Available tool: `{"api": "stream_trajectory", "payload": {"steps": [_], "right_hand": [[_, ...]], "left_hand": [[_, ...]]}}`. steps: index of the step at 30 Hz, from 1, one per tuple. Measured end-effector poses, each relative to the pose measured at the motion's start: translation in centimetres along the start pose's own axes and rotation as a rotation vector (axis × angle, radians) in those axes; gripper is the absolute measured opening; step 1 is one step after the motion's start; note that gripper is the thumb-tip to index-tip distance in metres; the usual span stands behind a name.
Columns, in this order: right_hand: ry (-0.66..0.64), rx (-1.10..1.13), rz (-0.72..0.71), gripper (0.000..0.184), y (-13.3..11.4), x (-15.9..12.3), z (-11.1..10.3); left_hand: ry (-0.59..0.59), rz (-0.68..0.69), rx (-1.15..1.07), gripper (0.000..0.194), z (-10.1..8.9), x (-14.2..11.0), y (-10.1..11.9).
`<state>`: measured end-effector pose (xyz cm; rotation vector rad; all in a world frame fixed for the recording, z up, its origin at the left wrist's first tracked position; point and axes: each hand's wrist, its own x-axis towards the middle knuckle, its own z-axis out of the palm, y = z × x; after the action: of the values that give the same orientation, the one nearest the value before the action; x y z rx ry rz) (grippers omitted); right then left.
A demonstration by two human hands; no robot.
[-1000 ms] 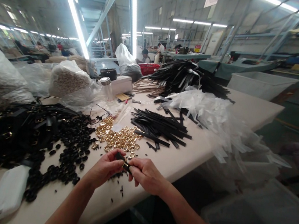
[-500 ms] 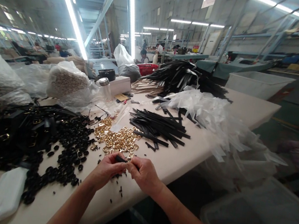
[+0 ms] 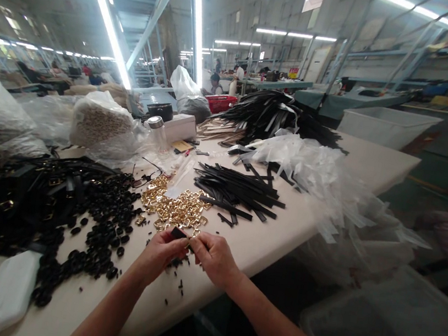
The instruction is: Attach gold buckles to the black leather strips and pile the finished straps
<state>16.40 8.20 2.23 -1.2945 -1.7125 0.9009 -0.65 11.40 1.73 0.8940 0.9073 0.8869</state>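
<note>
At nine o'clock from the hands, black straps with gold fittings (image 3: 7,198) lay heaped, and a white device (image 3: 7,287) lay at eight, on the table's near side. A plastic bag of small pieces (image 3: 101,120) stood at ten, seemingly set back to leave working room. Nearer, also at ten, black round pieces (image 3: 107,210) spread loosely, perhaps for easy picking.

The left hand (image 3: 159,253) was clamped on a short black strip (image 3: 179,233), thumb on top, probably to steady it while one end stuck out towards eleven. Gold buckles (image 3: 180,209) lay just beyond at twelve, within a short reach. The right hand (image 3: 214,255) had thumb and fingers pinched together on the strip's near end, likely for fine control; its fingers hid the exact contact. Both hands met over the near edge of the table (image 3: 267,241).

At one o'clock, cut black strips (image 3: 241,190) lay roughly side by side, apparently for quick lifting. Crumpled clear plastic (image 3: 312,161) spilled over the edge at two.
</note>
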Motion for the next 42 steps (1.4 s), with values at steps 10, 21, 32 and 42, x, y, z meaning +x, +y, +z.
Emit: {"api": "stream_trajectory", "payload": {"steps": [10, 21, 32, 42], "right_hand": [[-0.085, 0.022, 0.025, 0.023, 0.5, -0.7, -0.8], [-0.025, 0.004, 0.005, 0.031, 0.4, -0.3, -0.1], [-0.062, 0.062, 0.004, 0.030, 0.8, -0.1, -1.0], [-0.116, -0.065, 0.023, 0.029, 0.3, 0.0, -0.8]], "left_hand": [[0.060, 0.029, -0.081, 0.027, -0.5, 0.2, 0.2], [-0.016, 0.044, 0.094, 0.027, 0.4, -0.1, 0.0], [0.142, 0.152, 0.186, 0.035, -0.6, -0.5, 1.1], [0.091, 0.101, 0.173, 0.031, -0.4, 0.1, 0.1]]}}
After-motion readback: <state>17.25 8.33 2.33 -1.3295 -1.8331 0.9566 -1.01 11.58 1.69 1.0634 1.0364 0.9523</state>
